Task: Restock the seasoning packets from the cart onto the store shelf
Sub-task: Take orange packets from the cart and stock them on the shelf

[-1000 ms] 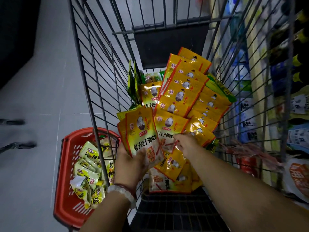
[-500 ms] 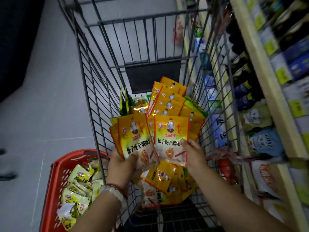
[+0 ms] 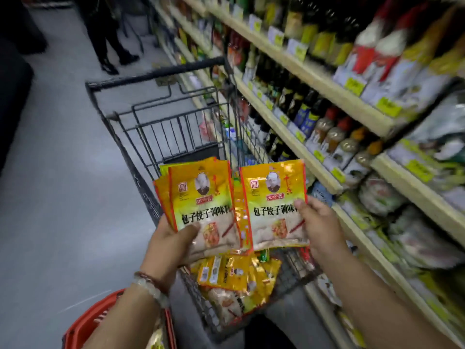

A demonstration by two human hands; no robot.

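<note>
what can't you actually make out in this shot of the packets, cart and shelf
1. Head view: how many packets the left hand grips; the front packet covers the fanned stack behind.
2. Shelf: price tags and bottle labels are unreadable from motion blur.
3. Cart: held packets and both hands hide most of its contents.
4. Red basket: cut off by the bottom edge and the left forearm.
5. Right hand: its fingers behind its packet are hidden.
</note>
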